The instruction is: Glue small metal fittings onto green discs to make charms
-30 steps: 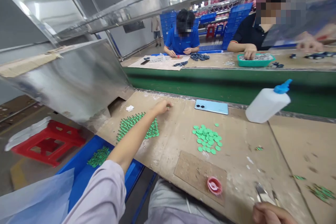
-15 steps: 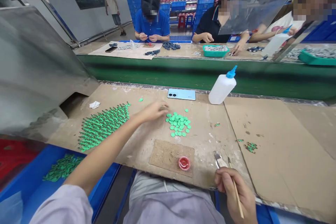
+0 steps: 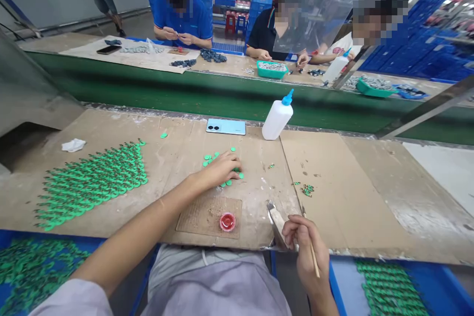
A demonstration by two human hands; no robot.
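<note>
Left hand (image 3: pixel 224 169) over loose green discs (image 3: pixel 228 182), right hand (image 3: pixel 305 239) closed around a brush (image 3: pixel 315 259).
The discs lie on the table (image 3: pixel 344 222) beyond the red cup (image 3: pixel 227 222); left fingers curl over them, any grip hidden. Best pinch 1 by its rim, brush tip clear.

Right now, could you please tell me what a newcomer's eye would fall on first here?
Probably the dense patch of green pieces on the left of the table. Next might come the left hand over loose green discs mid-table, then the red cup nearer the front edge and the white bottle toward the back.
</note>
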